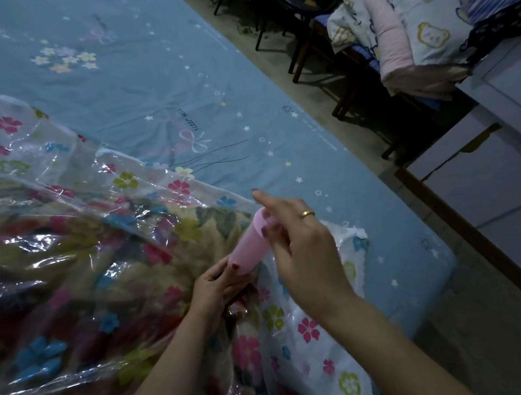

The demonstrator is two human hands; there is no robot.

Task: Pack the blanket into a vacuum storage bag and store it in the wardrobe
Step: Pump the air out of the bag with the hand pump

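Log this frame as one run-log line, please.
stage: pumping air | blanket: inside vacuum bag | left hand: holds pink pump base | right hand: grips pump top | surface: bed

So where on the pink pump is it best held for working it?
One hand low on the pink pump, where the left hand grips it at the vacuum bag. The right hand pinches its raised top from the right, since the tube tilts up toward it.

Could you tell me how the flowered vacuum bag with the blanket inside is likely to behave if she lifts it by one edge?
The vacuum bag would probably sag and fold, since its clear film already lies creased and rumpled. It looks glossy, so it may slip in the left hand. With the blanket still puffy inside, it is likely bulky and awkward to lift.
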